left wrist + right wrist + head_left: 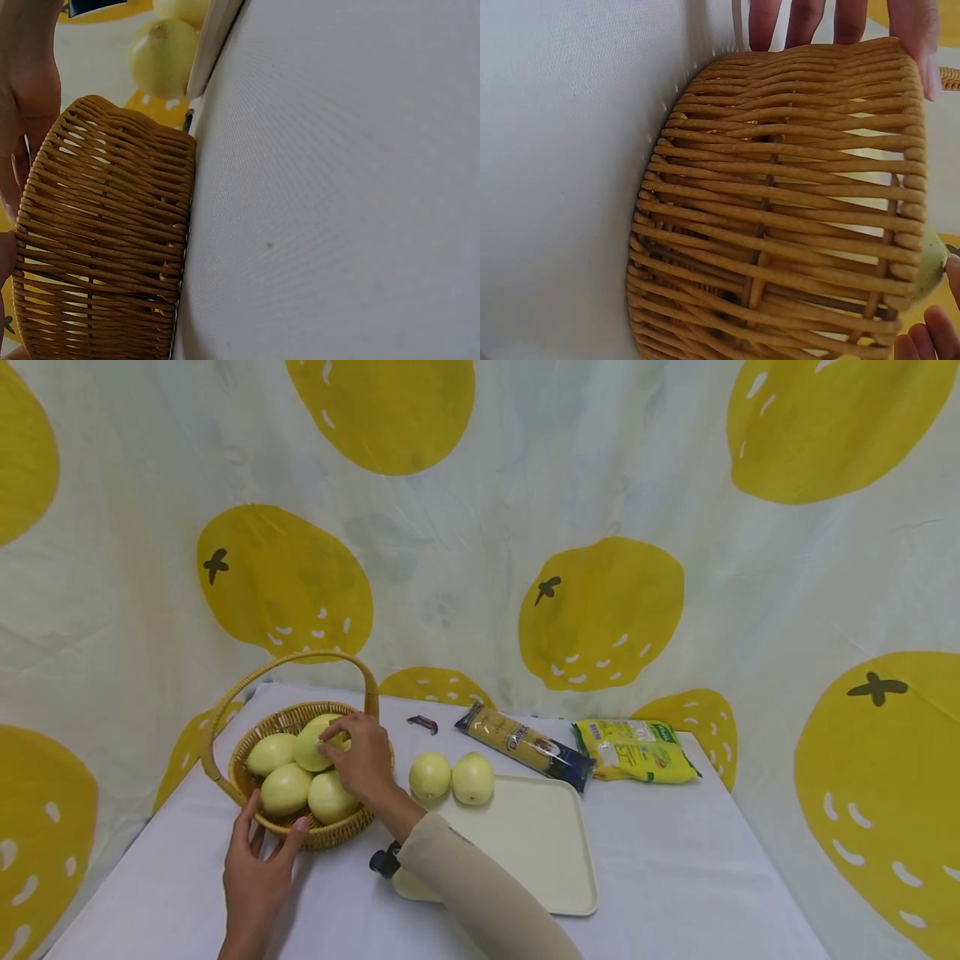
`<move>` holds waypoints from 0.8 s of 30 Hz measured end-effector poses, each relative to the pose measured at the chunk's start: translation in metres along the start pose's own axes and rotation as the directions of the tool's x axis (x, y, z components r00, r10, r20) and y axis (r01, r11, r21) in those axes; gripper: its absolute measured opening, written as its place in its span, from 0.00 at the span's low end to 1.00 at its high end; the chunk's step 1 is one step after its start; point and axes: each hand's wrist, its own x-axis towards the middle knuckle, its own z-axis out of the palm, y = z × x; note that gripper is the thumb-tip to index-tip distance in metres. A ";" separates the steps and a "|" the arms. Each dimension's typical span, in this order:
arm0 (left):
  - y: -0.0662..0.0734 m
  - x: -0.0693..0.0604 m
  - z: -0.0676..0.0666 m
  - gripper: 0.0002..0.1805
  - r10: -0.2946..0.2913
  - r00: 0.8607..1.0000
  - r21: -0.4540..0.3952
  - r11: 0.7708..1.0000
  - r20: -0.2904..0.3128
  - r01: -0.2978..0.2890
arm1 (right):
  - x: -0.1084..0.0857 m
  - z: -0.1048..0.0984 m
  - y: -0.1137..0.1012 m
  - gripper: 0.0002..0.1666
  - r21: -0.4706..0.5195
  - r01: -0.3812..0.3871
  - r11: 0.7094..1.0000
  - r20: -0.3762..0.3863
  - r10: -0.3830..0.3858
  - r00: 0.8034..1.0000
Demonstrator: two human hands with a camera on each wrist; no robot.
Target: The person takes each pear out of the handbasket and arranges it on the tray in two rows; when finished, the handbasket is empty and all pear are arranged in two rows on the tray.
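A round wicker basket [326, 837] with a tall arched handle stands at the left of the table. Inside are several pale yellow-green round fruits [285, 789]. My left hand [258, 877] holds the basket's near side, its thumb at the rim [911, 82] and fingers against the woven wall in the right wrist view. Reaching in from the right, my right hand [363, 758] has its curled fingers and thumb on the topmost fruit [311, 745], which they partly cover. Two more fruits [472, 779] sit side by side at the cream tray's far left corner.
The cream tray [525, 852] lies right of the basket, with a small black object [386, 860] by its left edge. Behind it are a long pasta packet [517, 739], a yellow-green bag [636, 750] and a small dark wrapped item [423, 723]. A lemon-print curtain [450, 568] hangs behind.
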 end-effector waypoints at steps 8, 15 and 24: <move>0.003 -0.005 0.001 0.52 -0.012 1.000 -0.002 1.000 -0.004 0.012 | -0.006 -0.014 0.003 0.03 0.180 0.021 0.983 0.005 -0.023 1.000; 0.003 -0.006 0.001 0.52 -0.015 1.000 -0.016 1.000 -0.002 0.014 | -0.006 -0.030 0.010 0.04 0.293 0.004 0.956 -0.014 0.000 1.000; 0.001 -0.004 0.002 0.53 -0.012 1.000 -0.023 1.000 -0.002 0.012 | -0.016 -0.071 0.023 0.04 0.307 -0.032 0.951 0.021 0.027 0.999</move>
